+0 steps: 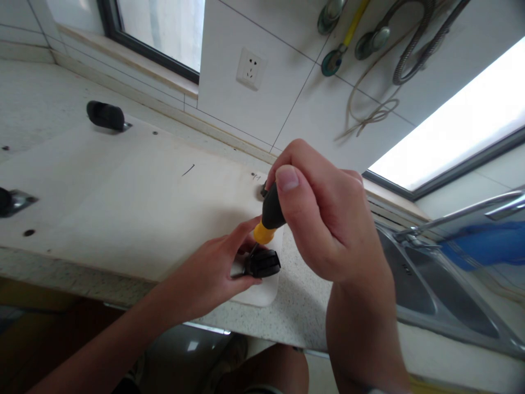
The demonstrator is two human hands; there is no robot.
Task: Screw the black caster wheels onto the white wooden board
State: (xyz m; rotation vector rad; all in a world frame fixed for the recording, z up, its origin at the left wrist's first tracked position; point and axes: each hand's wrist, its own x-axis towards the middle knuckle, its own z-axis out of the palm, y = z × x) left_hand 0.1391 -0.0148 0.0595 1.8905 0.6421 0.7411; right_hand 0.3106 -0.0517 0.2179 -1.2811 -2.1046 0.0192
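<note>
My right hand (324, 208) is wrapped round the handle of a black and yellow screwdriver (264, 233). The thin shaft slants down to the mount of a black caster wheel (264, 264) at the near right corner of a white board (156, 202). With thumb and fingers on either side, my left hand (209, 273) grips that caster at its base. The screw under the tip is hidden. Another caster (263, 190) shows partly behind my right hand. At the board's left end are two more casters, one at the far edge (105, 116) and one (8, 202) cut by the frame.
The board lies on a speckled countertop (303, 290). To the right is a steel sink (414, 279) with a faucet (414, 235) and a blue item (471, 243) beyond. A socket (251, 68), pipe valves (332, 61) and a hose are on the tiled wall.
</note>
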